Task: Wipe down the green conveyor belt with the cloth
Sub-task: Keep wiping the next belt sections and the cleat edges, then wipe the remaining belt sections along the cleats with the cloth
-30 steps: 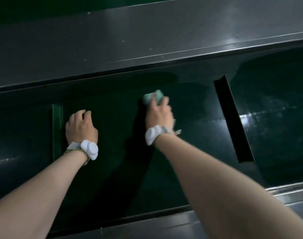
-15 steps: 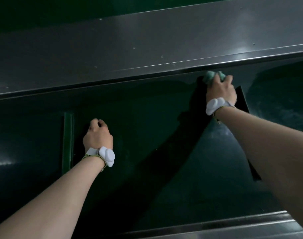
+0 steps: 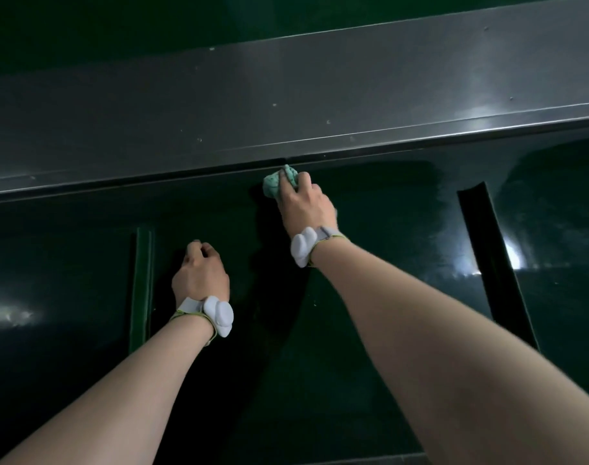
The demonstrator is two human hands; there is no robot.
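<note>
The dark green conveyor belt [image 3: 380, 229] runs left to right below me, shiny and wet-looking on its right part. My right hand [image 3: 304, 206] presses a crumpled teal cloth [image 3: 275, 184] against the belt's far edge, just under the grey metal side rail [image 3: 286, 109]. My left hand [image 3: 200, 275] rests on the belt nearer to me with its fingers curled under and nothing visible in it. Both wrists carry white bands.
A raised green cleat [image 3: 140, 286] crosses the belt left of my left hand. A second, darker cleat [image 3: 494, 263] crosses it to the right. A strip of the near metal rail [image 3: 370, 459] shows at the bottom edge.
My right hand swept the cloth from mid-belt out to the far right by the dark cleat, then back left along the far edge. My left hand stayed planted on the belt.
</note>
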